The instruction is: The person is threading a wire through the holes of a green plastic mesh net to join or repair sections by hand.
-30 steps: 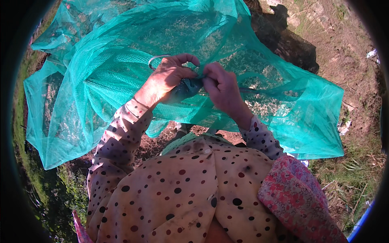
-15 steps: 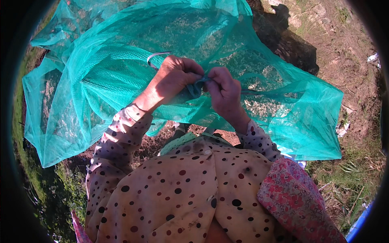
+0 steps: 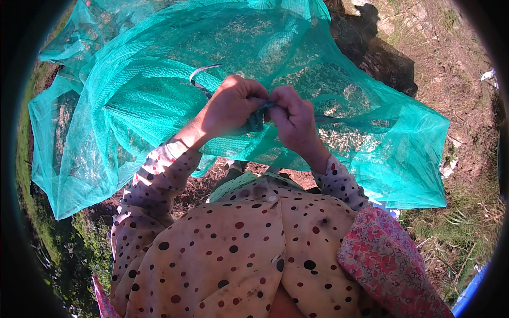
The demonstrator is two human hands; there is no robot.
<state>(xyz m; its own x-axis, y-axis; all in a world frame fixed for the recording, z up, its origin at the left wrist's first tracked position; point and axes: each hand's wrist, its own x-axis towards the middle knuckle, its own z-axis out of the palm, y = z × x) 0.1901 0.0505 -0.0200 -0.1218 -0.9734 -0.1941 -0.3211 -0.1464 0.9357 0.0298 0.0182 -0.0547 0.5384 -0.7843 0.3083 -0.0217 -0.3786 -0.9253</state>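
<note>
A wide sheet of green mesh netting spreads in folds across the ground before me. Above its near middle, my left hand and my right hand meet fingertip to fingertip. Both are closed in a pinch on a small gathered, darker bunch of the netting. A thin pale-and-dark strip curls up beside my left hand's knuckles. Another dark strip runs off to the right from behind my right hand. The exact spot between the fingertips is mostly hidden by the fingers.
Dry grass and bare soil lie to the right, with white scraps on them. Green plants grow at the lower left. A blue edge shows at the lower right. My feet stand by the netting's near edge.
My hands have drawn slightly closer together at the fingertips, with the left hand shifting a little. The curled strip has moved slightly with it. The netting lies nearly as before.
</note>
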